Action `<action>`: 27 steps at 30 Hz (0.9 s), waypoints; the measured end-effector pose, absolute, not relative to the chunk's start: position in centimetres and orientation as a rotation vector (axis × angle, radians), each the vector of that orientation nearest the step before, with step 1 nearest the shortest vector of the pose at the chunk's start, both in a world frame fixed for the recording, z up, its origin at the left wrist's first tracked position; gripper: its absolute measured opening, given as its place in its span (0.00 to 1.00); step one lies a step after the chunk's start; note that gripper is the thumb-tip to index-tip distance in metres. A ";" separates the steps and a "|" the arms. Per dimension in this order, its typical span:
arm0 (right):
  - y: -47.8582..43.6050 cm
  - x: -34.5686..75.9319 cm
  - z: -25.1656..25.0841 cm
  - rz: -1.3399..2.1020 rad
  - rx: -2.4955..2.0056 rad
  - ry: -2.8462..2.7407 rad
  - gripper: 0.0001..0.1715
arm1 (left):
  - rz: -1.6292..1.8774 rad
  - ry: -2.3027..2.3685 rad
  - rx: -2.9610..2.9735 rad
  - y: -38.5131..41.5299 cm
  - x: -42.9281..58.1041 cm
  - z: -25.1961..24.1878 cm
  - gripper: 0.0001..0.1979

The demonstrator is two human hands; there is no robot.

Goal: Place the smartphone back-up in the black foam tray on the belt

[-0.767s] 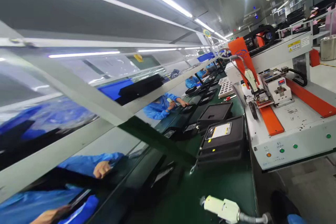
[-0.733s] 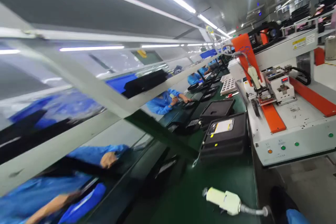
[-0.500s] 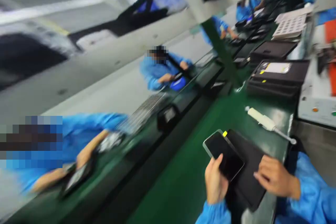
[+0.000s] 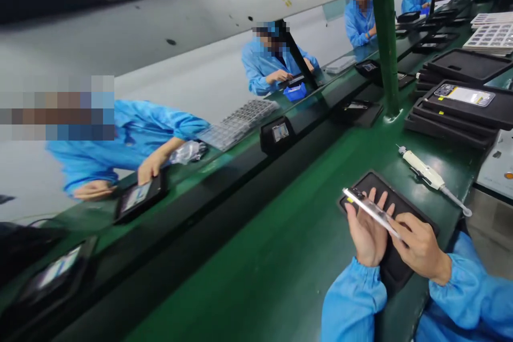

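A smartphone [image 4: 372, 210], seen almost edge-on with its camera end pointing up and left, is pinched at its lower end by my right hand [image 4: 419, 243]. Behind and below the phone lies my left hand [image 4: 369, 235], palm up, its fingers stretched apart and its thumb by the phone's near side. Whether the left palm touches the phone I cannot tell. Under both hands a black foam tray [image 4: 401, 272] rests on the green bench, partly covered by them. To the right of the tray lies a white electric screwdriver [image 4: 424, 169].
Stacked black trays [image 4: 452, 117] at the right carry another phone [image 4: 465, 94]. A green post [image 4: 387, 53] rises beside them. Along the dark conveyor strip [image 4: 224, 214] sits a black holder [image 4: 276, 136]. Across it, co-workers in blue [image 4: 140, 139] handle devices near a clear tray [image 4: 244, 120].
The phone has turned from screen-up to nearly edge-on. My right hand has moved in and gripped it, while my left fingers have spread out. The view has swung left and sharpened.
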State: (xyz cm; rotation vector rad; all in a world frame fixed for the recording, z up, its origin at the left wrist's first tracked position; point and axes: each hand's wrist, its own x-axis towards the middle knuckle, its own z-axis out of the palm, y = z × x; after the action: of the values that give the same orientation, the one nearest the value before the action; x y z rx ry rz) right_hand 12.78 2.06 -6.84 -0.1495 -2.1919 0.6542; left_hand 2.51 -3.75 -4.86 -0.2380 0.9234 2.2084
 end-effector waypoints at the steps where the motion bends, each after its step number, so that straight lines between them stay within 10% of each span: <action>1: 2.1 13.0 -6.9 0.581 -0.099 -2.229 0.15 | 2.189 0.827 -0.243 -3.9 2.4 -4.7 0.31; 11: 3.4 15.0 -7.7 0.744 -0.026 -2.296 0.35 | 2.084 0.648 -0.283 -4.1 1.6 -5.1 0.39; 18: 3.6 14.3 -8.7 1.498 -0.418 -1.871 0.14 | 2.112 0.868 0.002 -4.6 2.3 -2.8 0.28; 27: 5.0 13.0 -7.7 2.341 -0.611 -1.007 0.21 | 2.126 0.920 0.175 -4.8 1.9 -2.6 0.23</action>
State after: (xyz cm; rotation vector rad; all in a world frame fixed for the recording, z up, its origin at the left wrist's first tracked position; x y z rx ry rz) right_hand 13.05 5.03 -7.71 -0.6106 -1.0070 2.3412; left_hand 1.89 -4.76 -2.58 0.1751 0.9198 2.1261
